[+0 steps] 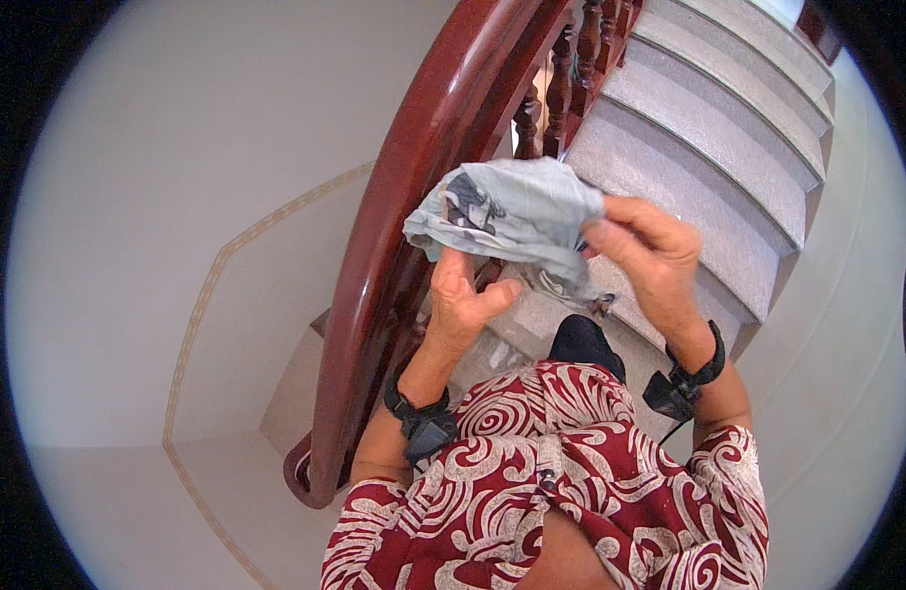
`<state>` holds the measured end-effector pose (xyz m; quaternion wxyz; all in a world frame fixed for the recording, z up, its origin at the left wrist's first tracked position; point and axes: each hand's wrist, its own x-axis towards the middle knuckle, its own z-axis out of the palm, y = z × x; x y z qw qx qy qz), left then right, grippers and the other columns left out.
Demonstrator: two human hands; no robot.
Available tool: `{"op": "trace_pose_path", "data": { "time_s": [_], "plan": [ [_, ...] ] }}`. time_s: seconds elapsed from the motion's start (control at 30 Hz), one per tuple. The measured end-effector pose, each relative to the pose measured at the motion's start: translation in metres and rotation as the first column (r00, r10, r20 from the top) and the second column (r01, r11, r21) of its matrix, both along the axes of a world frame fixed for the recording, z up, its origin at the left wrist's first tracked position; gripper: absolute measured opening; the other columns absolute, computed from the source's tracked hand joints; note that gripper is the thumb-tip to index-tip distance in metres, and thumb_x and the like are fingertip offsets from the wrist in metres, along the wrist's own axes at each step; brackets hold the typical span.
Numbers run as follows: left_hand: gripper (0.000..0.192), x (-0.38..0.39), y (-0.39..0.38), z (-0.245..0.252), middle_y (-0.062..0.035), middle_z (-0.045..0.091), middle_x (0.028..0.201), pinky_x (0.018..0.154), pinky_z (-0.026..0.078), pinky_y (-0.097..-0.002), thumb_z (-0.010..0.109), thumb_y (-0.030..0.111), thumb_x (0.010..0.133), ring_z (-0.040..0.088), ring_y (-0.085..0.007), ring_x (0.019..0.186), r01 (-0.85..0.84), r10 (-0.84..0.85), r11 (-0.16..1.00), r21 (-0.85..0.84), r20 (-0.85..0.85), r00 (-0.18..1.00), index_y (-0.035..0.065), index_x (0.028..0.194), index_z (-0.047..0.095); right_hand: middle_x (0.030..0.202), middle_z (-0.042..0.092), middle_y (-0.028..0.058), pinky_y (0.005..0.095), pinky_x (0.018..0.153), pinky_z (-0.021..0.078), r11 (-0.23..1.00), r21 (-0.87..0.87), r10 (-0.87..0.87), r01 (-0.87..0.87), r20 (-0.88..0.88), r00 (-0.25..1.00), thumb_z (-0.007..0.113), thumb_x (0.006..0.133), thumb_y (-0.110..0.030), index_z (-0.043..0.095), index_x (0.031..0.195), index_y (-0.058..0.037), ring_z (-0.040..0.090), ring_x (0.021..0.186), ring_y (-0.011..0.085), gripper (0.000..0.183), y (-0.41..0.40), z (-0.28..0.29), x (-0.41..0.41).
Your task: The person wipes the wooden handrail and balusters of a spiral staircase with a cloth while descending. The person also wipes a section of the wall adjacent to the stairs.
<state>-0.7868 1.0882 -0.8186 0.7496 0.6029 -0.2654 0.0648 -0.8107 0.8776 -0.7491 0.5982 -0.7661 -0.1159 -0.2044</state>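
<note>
A crumpled pale grey-blue cloth point(530, 203) with a dark printed figure is held up in front of me, between my two hands. My left hand point(460, 295) supports its left part from below; the fingers go up under the fabric and are hidden, while the thumb sticks out apart from it. At the cloth's right edge, my right hand point(645, 251) pinches the fabric between thumb and fingers, slightly blurred. A loose fold hangs down between the hands.
A polished reddish-brown wooden handrail point(416, 140) curves along my left, with turned balusters point(560, 81) beneath. Grey stone stairs point(689, 140) rise ahead and to the right. A dark shoe point(587, 343) shows below the cloth. The pale wall point(829, 354) stands at right.
</note>
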Motion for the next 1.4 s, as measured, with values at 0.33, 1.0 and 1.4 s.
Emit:
{"op": "trace_pose_path", "data": {
  "time_s": [0.33, 1.0, 1.4],
  "plan": [
    [0.067, 0.002, -0.028, 0.002, -0.0086, 0.059, 0.117, 0.097, 0.042, -0.0327, 0.082, 0.012, 0.073, 0.056, -0.0180, 0.106, -0.081, 0.056, 0.991, -0.104, -0.227, 0.972, -0.0009, 0.128, 0.046, 0.064, 0.058, 0.0069, 0.0290, 0.050, 0.0423, 0.882, -0.470, 0.171, 0.041, 0.400, 0.901, 0.067, 0.081, -0.007, 0.068, 0.093, 0.0029, 0.053, 0.055, 0.0113, 0.016, 0.009, -0.003, -0.001],
    [0.057, 0.006, 0.023, 0.000, -0.0086, 0.061, 0.121, 0.097, 0.040, -0.0291, 0.046, -0.012, 0.071, 0.056, -0.0172, 0.111, 0.027, 0.042, 0.962, 0.272, -0.245, 0.969, -0.0047, 0.127, 0.052, 0.081, 0.063, 0.0005, 0.0230, 0.067, 0.0453, 0.914, 0.403, 0.022, 0.049, -0.170, 0.985, 0.066, 0.088, -0.013, 0.067, 0.095, -0.0003, 0.055, 0.072, 0.0072, 0.015, -0.016, -0.053, 0.011],
    [0.084, 0.005, 0.010, 0.005, -0.0048, 0.054, 0.128, 0.103, 0.040, -0.0334, 0.045, -0.014, 0.056, 0.051, -0.0225, 0.120, 0.072, -0.190, 0.961, -0.266, -0.455, 0.870, 0.0044, 0.138, 0.042, 0.091, 0.062, 0.0022, 0.0255, 0.071, 0.0443, 0.975, 0.220, 0.104, -0.011, -0.417, 0.903, 0.062, 0.092, -0.026, 0.062, 0.107, 0.0008, 0.054, 0.080, 0.0101, 0.031, -0.014, -0.070, 0.019]
  ]
}}
